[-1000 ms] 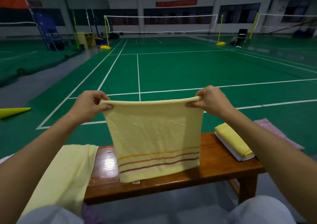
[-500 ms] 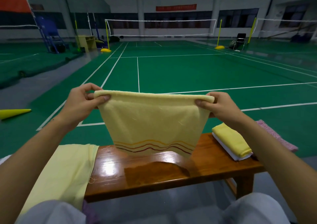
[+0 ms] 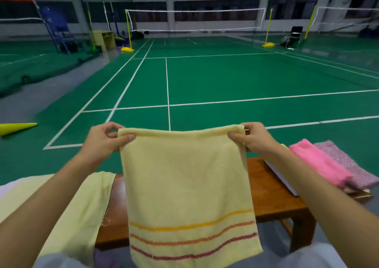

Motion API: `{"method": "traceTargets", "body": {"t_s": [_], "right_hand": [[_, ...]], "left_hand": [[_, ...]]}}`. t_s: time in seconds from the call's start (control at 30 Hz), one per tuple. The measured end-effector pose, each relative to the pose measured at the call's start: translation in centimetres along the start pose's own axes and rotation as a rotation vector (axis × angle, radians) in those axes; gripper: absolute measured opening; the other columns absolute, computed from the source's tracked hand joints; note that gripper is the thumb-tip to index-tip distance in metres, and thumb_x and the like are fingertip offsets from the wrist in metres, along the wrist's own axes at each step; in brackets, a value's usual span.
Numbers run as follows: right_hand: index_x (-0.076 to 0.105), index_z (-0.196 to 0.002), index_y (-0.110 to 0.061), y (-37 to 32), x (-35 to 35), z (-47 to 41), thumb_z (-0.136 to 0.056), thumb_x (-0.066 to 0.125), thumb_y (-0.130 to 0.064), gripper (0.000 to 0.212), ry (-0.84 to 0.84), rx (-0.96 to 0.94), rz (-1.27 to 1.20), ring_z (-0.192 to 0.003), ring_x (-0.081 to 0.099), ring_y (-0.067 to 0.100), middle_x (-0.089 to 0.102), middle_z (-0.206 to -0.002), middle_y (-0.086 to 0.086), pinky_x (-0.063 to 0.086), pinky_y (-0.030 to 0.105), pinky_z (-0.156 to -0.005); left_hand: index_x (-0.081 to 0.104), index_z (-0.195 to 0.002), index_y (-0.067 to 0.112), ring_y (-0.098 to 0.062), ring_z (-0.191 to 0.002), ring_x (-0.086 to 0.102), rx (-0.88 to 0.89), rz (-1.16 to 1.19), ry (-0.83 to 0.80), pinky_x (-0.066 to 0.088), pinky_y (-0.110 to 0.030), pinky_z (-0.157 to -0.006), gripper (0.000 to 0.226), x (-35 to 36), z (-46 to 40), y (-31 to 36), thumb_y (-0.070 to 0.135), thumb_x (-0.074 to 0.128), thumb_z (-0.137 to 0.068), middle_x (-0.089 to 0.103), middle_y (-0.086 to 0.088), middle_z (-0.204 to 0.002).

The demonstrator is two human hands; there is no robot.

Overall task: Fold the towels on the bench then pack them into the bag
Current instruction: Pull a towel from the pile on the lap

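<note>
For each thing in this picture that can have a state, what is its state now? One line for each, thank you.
Pale yellow towel with three coloured stripes: held up by its top corners, hanging, stripes at the bottom.
Left hand: pinches the towel's top left corner.
Right hand: pinches the top right corner.
Pink fluffy towel: folded, lying on the bench.
Mauve patterned towel: lying beside the pink one.
Brown wooden bench: bears the towels.
Plain yellow cloth: draped over the bench's left end.

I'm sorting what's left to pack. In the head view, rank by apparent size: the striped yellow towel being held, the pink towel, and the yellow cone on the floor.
1. Striped yellow towel, by far the largest, though it hangs nearest the camera.
2. Pink towel, folded on the bench.
3. Yellow cone, smallest, but cut off by the frame edge.
</note>
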State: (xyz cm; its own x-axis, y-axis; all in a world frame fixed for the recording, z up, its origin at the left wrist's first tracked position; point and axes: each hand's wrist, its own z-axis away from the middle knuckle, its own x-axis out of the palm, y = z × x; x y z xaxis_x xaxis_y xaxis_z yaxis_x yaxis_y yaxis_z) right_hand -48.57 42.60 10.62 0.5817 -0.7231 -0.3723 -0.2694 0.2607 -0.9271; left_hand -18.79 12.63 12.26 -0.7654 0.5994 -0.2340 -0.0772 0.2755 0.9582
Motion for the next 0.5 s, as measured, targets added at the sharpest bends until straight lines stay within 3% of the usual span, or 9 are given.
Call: {"method": "traceTargets", "body": {"t_s": [0.13,0.23,0.3,0.37,0.47,0.5], "right_hand": [[0.072,-0.096,0.007,6.4,5.6,-5.4,-0.091,0.080,-0.011,0.020,-0.026,0.124,0.088,-0.075,0.068,0.025,0.076,-0.091,0.024,0.056,0.045,-0.069],[0.072,-0.091,0.003,10.6,9.5,-9.2,-0.087,0.081,-0.020,0.024,-0.007,0.176,0.198,-0.073,0.065,0.019,0.076,-0.092,0.018,0.056,0.040,-0.072],[0.070,-0.090,0.003,12.5,11.2,-11.4,-0.082,0.082,-0.032,0.038,0.030,0.190,0.264,-0.072,0.062,0.018,0.075,-0.092,0.021,0.055,0.041,-0.071],[0.069,-0.090,0.003,13.2,12.3,-12.6,-0.084,0.081,-0.032,0.037,0.048,0.175,0.364,-0.076,0.061,0.022,0.073,-0.090,0.021,0.049,0.039,-0.068],[0.074,-0.103,-0.008,13.4,12.8,-12.6,-0.092,0.075,-0.021,0.017,0.051,0.148,0.454,-0.094,0.067,0.021,0.073,-0.094,0.005,0.050,0.030,-0.079],[0.073,-0.112,-0.009,13.6,12.6,-12.4,-0.094,0.073,-0.019,0.021,0.055,0.148,0.465,-0.099,0.068,0.020,0.074,-0.100,0.003,0.051,0.029,-0.086]], "left_hand": [[0.063,-0.096,0.002,-0.012,-0.059,0.068,-0.145,-0.107,0.075,0.055,-0.026,-0.051,0.021,2.2,-3.7,-8.6,0.000,0.081,-0.086,0.075,-0.018,-0.085],[0.063,-0.092,0.008,-0.024,-0.070,0.068,-0.204,-0.194,0.119,0.052,-0.031,-0.057,0.018,3.9,-6.2,-13.9,0.004,0.081,-0.088,0.074,-0.017,-0.087],[0.064,-0.091,0.011,-0.022,-0.073,0.067,-0.237,-0.252,0.141,0.049,-0.030,-0.059,0.017,4.7,-7.5,-16.1,0.008,0.080,-0.090,0.073,-0.011,-0.088],[0.065,-0.091,0.015,-0.021,-0.078,0.067,-0.233,-0.340,0.126,0.049,-0.031,-0.062,0.016,5.0,-8.4,-17.5,0.013,0.081,-0.089,0.072,-0.005,-0.088],[0.069,-0.091,0.016,-0.019,-0.085,0.066,-0.184,-0.502,0.089,0.047,-0.029,-0.068,0.016,4.5,-8.6,-18.8,0.013,0.084,-0.086,0.070,0.004,-0.087],[0.069,-0.091,0.017,-0.017,-0.087,0.066,-0.184,-0.522,0.089,0.048,-0.030,-0.072,0.016,4.1,-8.3,-19.0,0.012,0.084,-0.086,0.070,0.005,-0.089]]}}
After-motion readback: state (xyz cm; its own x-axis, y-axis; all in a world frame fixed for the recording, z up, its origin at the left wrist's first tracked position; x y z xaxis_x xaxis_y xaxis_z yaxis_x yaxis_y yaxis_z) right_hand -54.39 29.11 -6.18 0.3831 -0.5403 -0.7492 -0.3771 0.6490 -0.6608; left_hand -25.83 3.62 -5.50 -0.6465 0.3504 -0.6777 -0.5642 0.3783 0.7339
